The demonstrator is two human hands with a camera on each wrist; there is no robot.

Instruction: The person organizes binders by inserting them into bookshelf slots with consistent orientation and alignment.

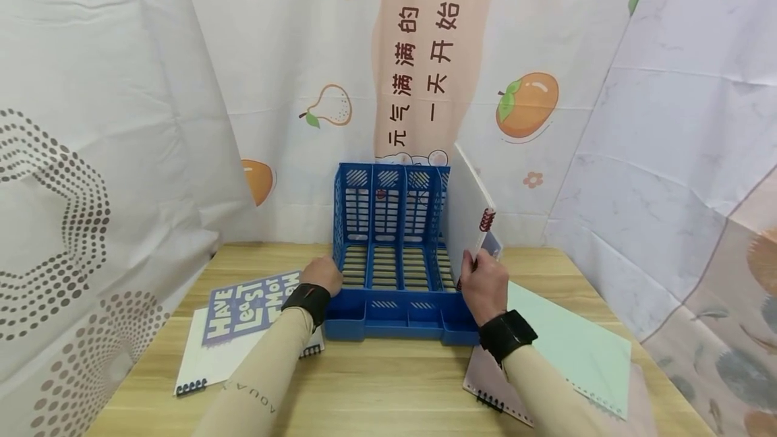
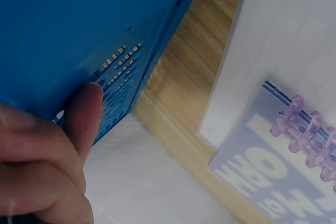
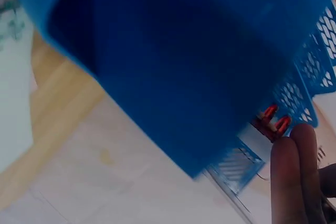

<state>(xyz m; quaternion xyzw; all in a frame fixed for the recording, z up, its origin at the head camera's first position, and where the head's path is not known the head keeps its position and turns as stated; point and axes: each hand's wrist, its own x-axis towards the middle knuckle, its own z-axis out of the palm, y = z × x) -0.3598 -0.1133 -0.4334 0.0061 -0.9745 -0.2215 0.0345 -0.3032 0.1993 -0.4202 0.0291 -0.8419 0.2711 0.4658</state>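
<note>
A blue desktop file rack point(image 1: 388, 302) with several upright slots stands in the middle of the table. My left hand point(image 1: 323, 274) grips the rack's left side; in the left wrist view its fingers point(image 2: 42, 177) curl at the blue wall. My right hand point(image 1: 487, 287) pinches a white spiral notebook point(image 1: 469, 208) with red rings by its near lower edge. That notebook stands upright, slightly tilted, at the rack's rightmost slot; how far in it sits is partly hidden. In the right wrist view, red rings point(image 3: 273, 121) show just beyond the fingertips point(image 3: 302, 135), behind the blue side panel.
Left of the rack, a purple lettered notebook point(image 1: 245, 309) overlaps a white spiral notebook point(image 1: 200, 353). A mint-green notebook point(image 1: 577, 349) lies over pinkish ones point(image 1: 494, 380) on the right, beneath my forearm. A printed curtain point(image 1: 303, 39) hangs behind the wooden table point(image 1: 364, 383).
</note>
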